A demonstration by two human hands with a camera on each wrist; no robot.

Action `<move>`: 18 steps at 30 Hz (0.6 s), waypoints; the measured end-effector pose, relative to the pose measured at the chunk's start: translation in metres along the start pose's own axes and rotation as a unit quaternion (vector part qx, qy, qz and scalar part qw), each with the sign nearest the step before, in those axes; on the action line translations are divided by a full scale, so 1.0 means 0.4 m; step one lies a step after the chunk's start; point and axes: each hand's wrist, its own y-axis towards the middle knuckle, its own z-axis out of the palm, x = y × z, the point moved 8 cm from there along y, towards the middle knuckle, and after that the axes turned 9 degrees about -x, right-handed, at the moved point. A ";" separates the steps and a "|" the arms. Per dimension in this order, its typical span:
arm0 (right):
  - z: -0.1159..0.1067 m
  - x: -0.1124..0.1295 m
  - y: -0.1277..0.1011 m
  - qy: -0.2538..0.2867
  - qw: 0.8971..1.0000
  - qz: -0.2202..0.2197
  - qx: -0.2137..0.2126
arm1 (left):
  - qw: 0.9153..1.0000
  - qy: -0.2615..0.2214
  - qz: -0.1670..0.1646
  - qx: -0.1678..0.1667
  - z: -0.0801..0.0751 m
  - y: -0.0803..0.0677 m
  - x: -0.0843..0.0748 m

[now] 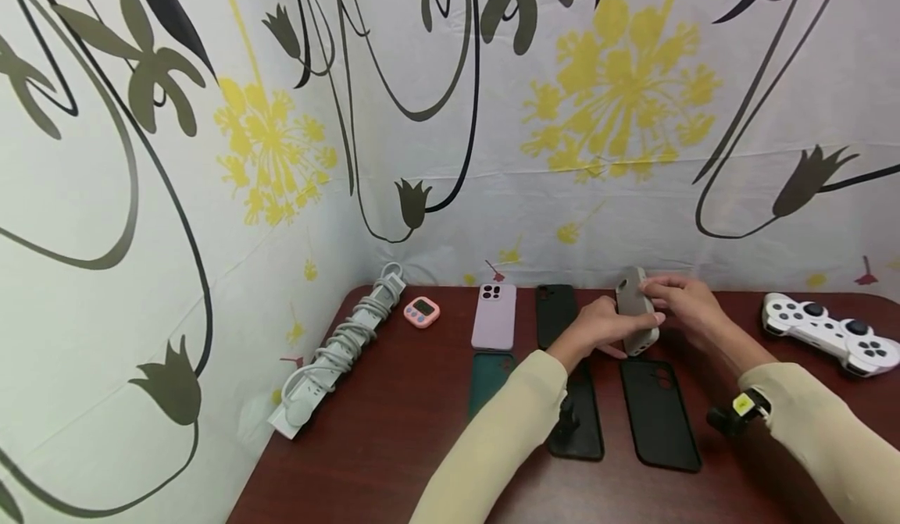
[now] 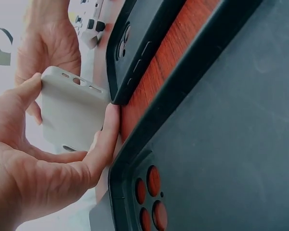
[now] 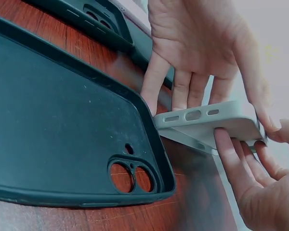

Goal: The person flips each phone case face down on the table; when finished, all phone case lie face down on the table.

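Both hands hold a light grey phone case [image 1: 635, 313], tilted up on its side near the back of the table. My left hand [image 1: 598, 325] grips its near end, with the thumb along one edge and fingers around the other, as the left wrist view shows. At the far end, my right hand [image 1: 685, 305] pinches the case; in the right wrist view its fingertips [image 3: 224, 137] reach against the case's inner side. Just in front lies a black phone case [image 1: 661, 415], hollow side up. A second black case [image 1: 582, 422] is partly behind the left forearm.
Further left lie a lilac phone case [image 1: 494, 317], a green case [image 1: 488, 376] and a dark case [image 1: 554, 313]. A pink timer [image 1: 422, 312] and a cord-wrapped power strip [image 1: 341, 352] are beyond them. On the right sits a white game controller [image 1: 830, 333]. A patterned curtain backs the table.
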 end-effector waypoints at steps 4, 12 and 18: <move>0.000 -0.007 -0.001 0.012 1.000 0.006 0.000 | 1.000 0.000 -0.004 0.008 -0.001 -0.002 0.005; -0.003 -0.013 0.003 0.096 0.995 0.025 0.015 | 1.000 -0.008 -0.002 0.007 0.000 0.010 0.009; -0.005 -0.026 0.009 0.135 0.990 0.032 0.012 | 1.000 -0.003 -0.008 -0.016 -0.003 0.020 0.013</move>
